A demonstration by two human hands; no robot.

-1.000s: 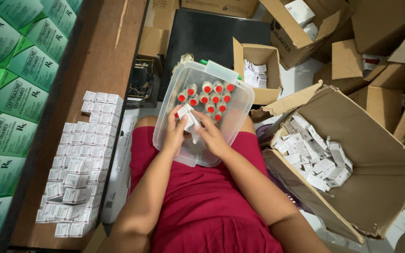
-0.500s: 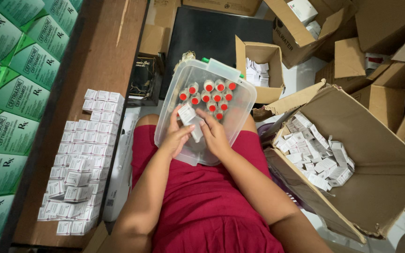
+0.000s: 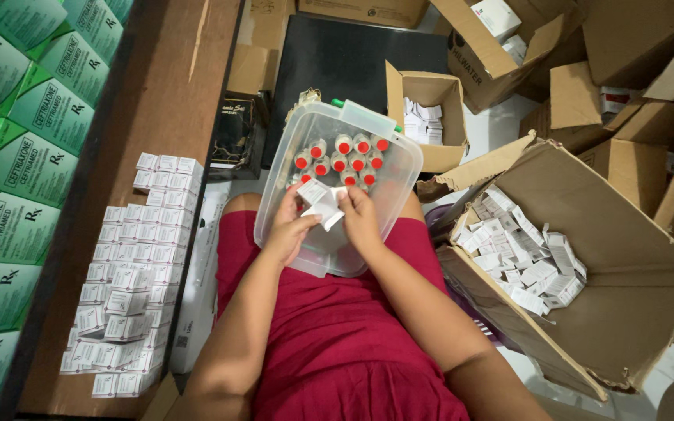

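A clear plastic tub (image 3: 388, 183) rests on my lap, over a red garment. Several small vials with red caps (image 3: 342, 153) stand in its far half. Over the tub's near half, my left hand (image 3: 290, 228) and my right hand (image 3: 360, 218) together hold a small white carton (image 3: 313, 192) and a folded white paper leaflet (image 3: 327, 212). The left fingers pinch the carton's lower side. The right fingers grip the leaflet's right edge.
Rows of small white cartons (image 3: 136, 265) lie stacked on a brown wooden board (image 3: 157, 93) at my left. Green and white boxes (image 3: 17, 156) line the far left. A large cardboard box (image 3: 633, 257) with several flat white cartons (image 3: 528, 261) sits at my right. More cardboard boxes (image 3: 427, 117) stand behind.
The carton and leaflet have stayed between both hands over the tub. The fingers have shifted slightly and the leaflet now shows lower, between the two hands.
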